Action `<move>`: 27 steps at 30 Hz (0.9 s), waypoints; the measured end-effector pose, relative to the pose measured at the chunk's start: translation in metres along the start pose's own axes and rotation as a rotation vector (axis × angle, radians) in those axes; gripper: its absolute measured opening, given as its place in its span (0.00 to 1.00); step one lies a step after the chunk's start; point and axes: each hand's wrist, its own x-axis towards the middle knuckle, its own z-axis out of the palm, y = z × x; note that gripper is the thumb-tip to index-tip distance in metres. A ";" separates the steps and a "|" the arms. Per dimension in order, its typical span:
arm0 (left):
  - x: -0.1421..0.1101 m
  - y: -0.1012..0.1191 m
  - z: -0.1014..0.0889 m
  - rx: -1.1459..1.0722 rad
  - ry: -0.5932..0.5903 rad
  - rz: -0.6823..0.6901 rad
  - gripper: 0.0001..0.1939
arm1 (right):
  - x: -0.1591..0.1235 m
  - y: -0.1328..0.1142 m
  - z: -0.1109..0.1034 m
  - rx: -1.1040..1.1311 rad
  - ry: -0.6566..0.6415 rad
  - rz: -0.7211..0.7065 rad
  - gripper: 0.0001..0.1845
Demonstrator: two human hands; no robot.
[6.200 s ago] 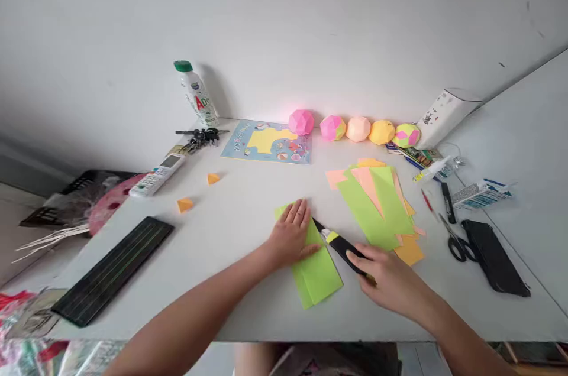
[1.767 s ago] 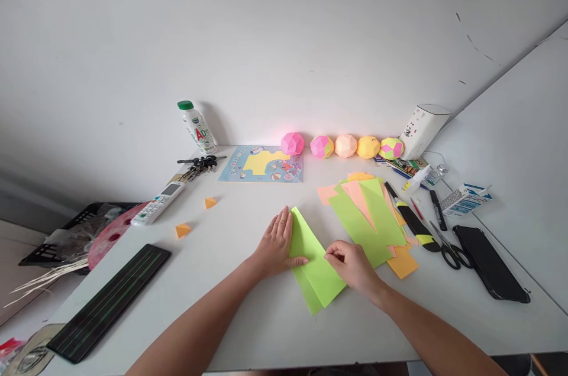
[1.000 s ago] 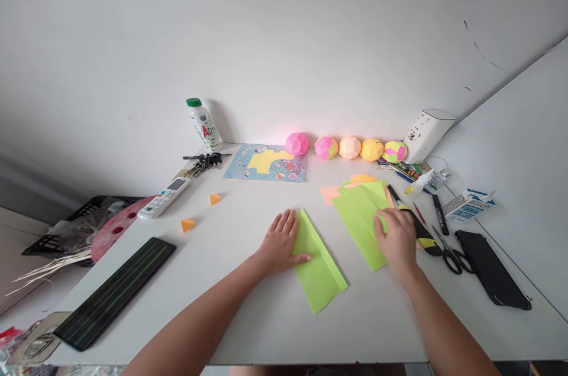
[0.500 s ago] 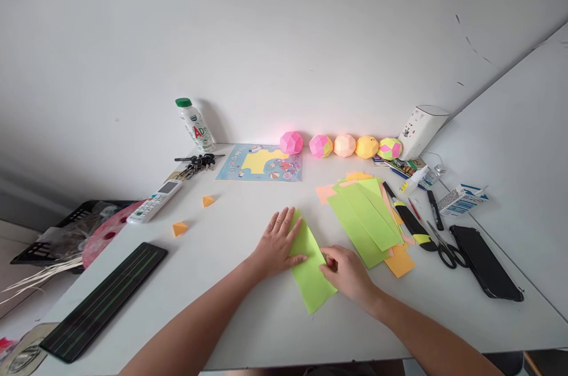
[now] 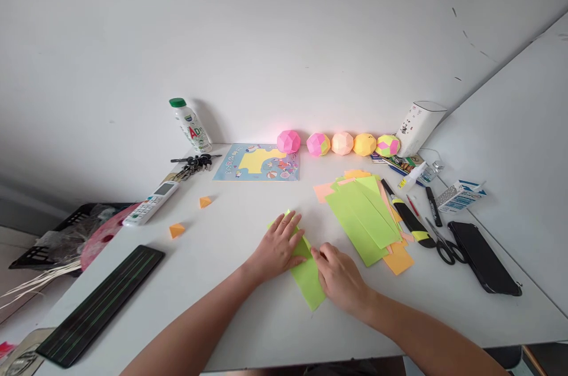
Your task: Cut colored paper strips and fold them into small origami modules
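A light green sheet of paper [image 5: 307,281] lies slanted on the white table in front of me, its long right edge folded over. My left hand [image 5: 279,249] rests flat on the upper part of the sheet, fingers spread. At the folded right edge, my right hand [image 5: 341,275] has its fingers curled in, with thumb and fingertips on the paper. Part of the sheet is hidden under both hands. Just to the right lies a pile of green, orange and peach paper [image 5: 361,222].
Several faceted paper balls [image 5: 342,143] line the wall. A box cutter [image 5: 412,221], scissors [image 5: 445,246] and a black phone-like slab [image 5: 483,258] lie at right. Leftward are two small orange folded pieces [image 5: 176,230], a white remote [image 5: 151,203], a dark striped strip [image 5: 101,305] and a bottle [image 5: 190,126].
My right hand has shifted up and left along the paper's right edge, which is now folded further over. My left hand stays flat on the sheet. The view has shifted slightly.
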 end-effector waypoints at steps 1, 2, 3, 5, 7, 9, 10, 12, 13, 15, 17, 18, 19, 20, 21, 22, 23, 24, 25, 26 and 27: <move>0.000 0.001 0.000 0.006 -0.009 -0.008 0.29 | 0.000 0.000 0.000 0.001 0.001 -0.004 0.23; 0.000 0.001 0.000 0.008 -0.019 -0.020 0.28 | -0.001 0.000 0.001 0.006 0.003 -0.010 0.22; 0.000 0.002 0.002 0.005 -0.029 -0.037 0.28 | -0.001 0.000 0.002 0.014 0.005 -0.017 0.21; -0.001 0.002 0.005 -0.009 -0.041 -0.068 0.28 | -0.002 0.000 0.001 0.040 0.003 -0.028 0.20; -0.002 0.003 0.009 -0.016 -0.039 -0.099 0.27 | -0.002 0.000 -0.001 0.067 -0.009 -0.036 0.19; -0.003 0.005 0.014 -0.015 -0.023 -0.136 0.26 | -0.002 -0.002 -0.004 0.081 -0.025 -0.043 0.17; -0.003 0.006 0.016 -0.015 -0.010 -0.160 0.25 | -0.002 -0.003 -0.007 0.082 -0.032 -0.045 0.16; -0.002 0.008 0.019 -0.020 0.018 -0.196 0.22 | -0.003 -0.005 -0.011 0.072 -0.051 -0.049 0.14; -0.002 0.008 0.021 -0.023 0.030 -0.208 0.21 | -0.004 -0.007 -0.014 0.060 -0.064 -0.051 0.13; -0.002 0.009 0.023 -0.027 0.047 -0.221 0.22 | -0.009 -0.009 -0.017 0.027 -0.088 -0.056 0.12; -0.002 0.008 0.024 -0.025 0.048 -0.229 0.25 | -0.017 -0.010 -0.019 -0.007 -0.099 -0.056 0.11; -0.002 0.008 0.024 -0.020 0.042 -0.233 0.27 | -0.022 -0.010 -0.019 -0.021 -0.097 -0.049 0.10; -0.002 0.007 0.024 -0.014 0.032 -0.235 0.29 | -0.027 -0.010 -0.018 -0.028 -0.090 -0.040 0.10; -0.001 0.006 0.024 -0.006 0.021 -0.237 0.31 | -0.032 -0.011 -0.017 -0.029 -0.077 -0.030 0.09; -0.001 0.006 0.024 0.002 0.011 -0.239 0.33 | -0.038 -0.011 -0.015 -0.024 -0.056 -0.019 0.09; -0.001 0.005 0.024 0.007 0.006 -0.242 0.34 | -0.044 -0.011 -0.013 -0.018 -0.030 -0.011 0.10; -0.001 0.004 0.024 0.008 0.005 -0.247 0.35 | -0.049 -0.011 -0.011 -0.013 0.000 -0.006 0.10; -0.001 0.003 0.023 0.006 0.006 -0.251 0.35 | -0.053 -0.011 -0.010 -0.007 0.029 -0.003 0.12; 0.000 0.002 0.023 0.000 0.009 -0.255 0.35 | -0.057 -0.011 -0.009 0.004 0.055 -0.003 0.13; 0.000 0.002 0.023 -0.006 0.012 -0.258 0.35 | -0.060 -0.009 -0.010 0.028 0.074 -0.003 0.14; 0.000 0.001 0.023 -0.013 0.016 -0.260 0.35 | -0.063 -0.006 -0.012 0.069 0.083 -0.004 0.14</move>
